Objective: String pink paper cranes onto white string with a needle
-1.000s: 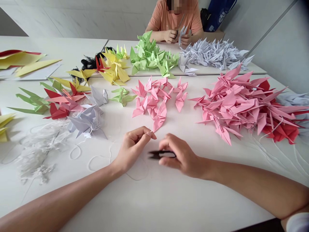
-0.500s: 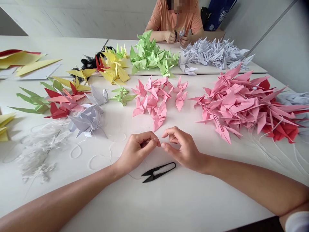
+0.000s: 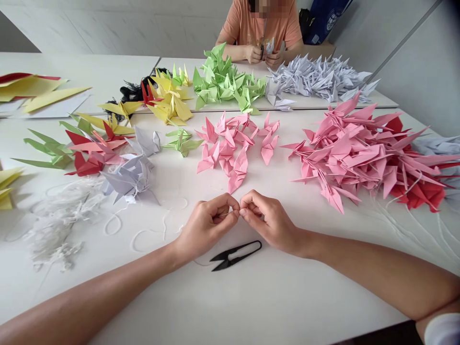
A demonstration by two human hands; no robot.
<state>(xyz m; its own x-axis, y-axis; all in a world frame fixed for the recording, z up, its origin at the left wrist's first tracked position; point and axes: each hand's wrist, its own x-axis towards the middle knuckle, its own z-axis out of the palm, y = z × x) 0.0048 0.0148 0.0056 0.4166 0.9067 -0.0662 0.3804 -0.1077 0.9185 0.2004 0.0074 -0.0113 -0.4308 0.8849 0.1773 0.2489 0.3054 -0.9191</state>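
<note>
1. Head view, the hands: the person's left hand [image 3: 205,225] sits just left of the middle of the worktop [image 3: 273,297], curled into a narrow pinch. A thin white string [image 3: 225,215] runs into its fingertips. The right hand [image 3: 269,222] faces it, also in a narrow pinch, and the two sets of fingertips [image 3: 238,211] touch. I cannot tell whether the right hand has hold of the string, because the fingers hide that spot.
2. Head view, just below the hands: black thread snips [image 3: 235,255] lie flat on the worktop, touching neither hand. Loose loops of white cord [image 3: 143,238] trail on the surface to the left of the left hand.
3. Head view, further out: a small heap of pink paper cranes [image 3: 230,148] lies straight ahead of the hands, and a much larger pink and red heap [image 3: 359,155] lies to the right. Lilac paper cranes [image 3: 129,178] sit to the left, beside a tangle of white string [image 3: 53,225].
4. Head view, far side: green paper cranes [image 3: 224,81] and pale lilac paper cranes [image 3: 316,79] are heaped on a second table. A co-worker in an orange T-shirt [image 3: 258,24] sits beyond them, both hands [image 3: 260,55] close together around a small pale object.
</note>
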